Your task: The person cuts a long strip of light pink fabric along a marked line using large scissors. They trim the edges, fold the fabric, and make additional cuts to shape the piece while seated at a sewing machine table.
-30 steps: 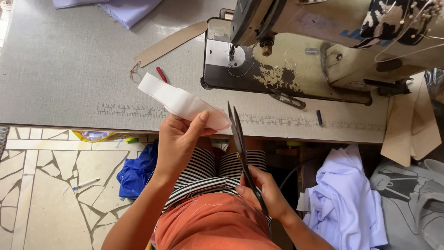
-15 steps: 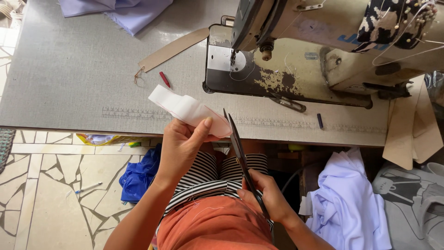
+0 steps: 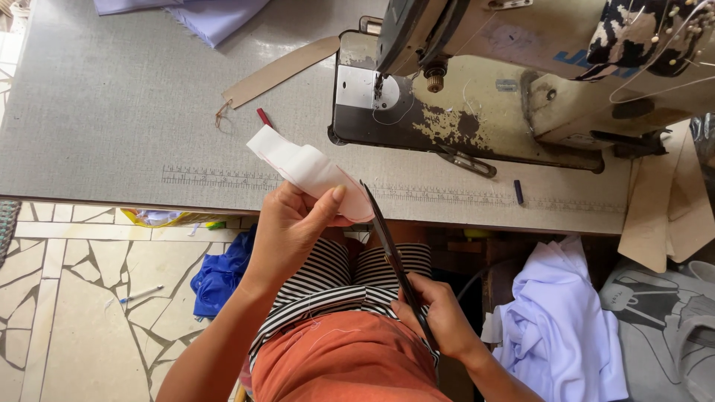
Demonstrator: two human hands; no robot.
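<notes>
- Nearest the camera: the person's lap, orange cloth below a black-and-white striped garment (image 3: 335,279).
- Right hand (image 3: 439,316) low at centre-right, fingers curled tight round the handles of a pair of long dark scissors (image 3: 391,257). The blades run up and left from the hand; their tips reach the edge of the white piece. Whether the blades are parted or closed cannot be told at this angle.
- Left hand (image 3: 287,227) just left of the blades, raised over the near edge of the desk. Thumb and fingers pinch a white fabric piece (image 3: 305,170), thumb lying along its lower side.
- The white fabric piece is held in the air, slanting up and left from the hand out over the desk (image 3: 112,112), folded or layered, with a thin reddish line along its right edge.
- Below left, on the cracked-tile floor: a heap of blue cloth (image 3: 220,275) and a small pen-like thing (image 3: 140,294).
- Below right, beside the desk: a pile of pale lilac-white cloth (image 3: 558,320); grey printed fabric past it at the frame edge.
- On the grey desk: a ruler scale (image 3: 216,179) printed along the near edge, a small red thing (image 3: 264,117) just behind the white piece, a small dark blue stick (image 3: 518,192) near the right.
- Farther back: a worn sewing machine (image 3: 521,67) with chipped paint, needle area at its left end.
- A tan cardboard strip (image 3: 279,72) lies slanted to its left.
- Farthest: pale lilac cloth (image 3: 208,15) at the top edge of the desk.
</notes>
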